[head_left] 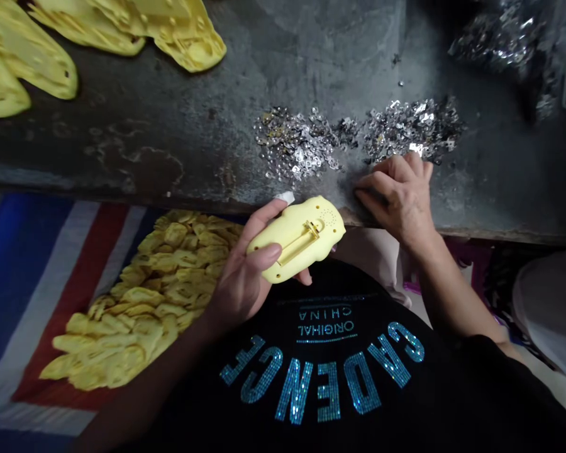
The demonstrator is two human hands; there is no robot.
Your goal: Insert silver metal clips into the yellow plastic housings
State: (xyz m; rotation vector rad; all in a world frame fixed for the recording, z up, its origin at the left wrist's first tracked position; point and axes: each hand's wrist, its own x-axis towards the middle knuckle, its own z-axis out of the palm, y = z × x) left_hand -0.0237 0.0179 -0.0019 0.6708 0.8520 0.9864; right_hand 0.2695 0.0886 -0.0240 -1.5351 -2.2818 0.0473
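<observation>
A yellow plastic toy shell with an oblong battery compartment, screw holes and a patch of small speaker holes rests in my left hand. My left thumb presses on its face and the fingers wrap underneath; a white covering shows at one fingertip. Against the bench, my right hand is closed, its fingertips bent down at the near edge of a pile of small shiny metal contact plates. What those fingers hold, if anything, is hidden. Beside it lies a second pile of small metal pieces.
More yellow shells lie on the dark metal bench at the far left. A heap of yellow shells fills a striped sheet below the bench. A bag of shiny metal parts stands at the back right.
</observation>
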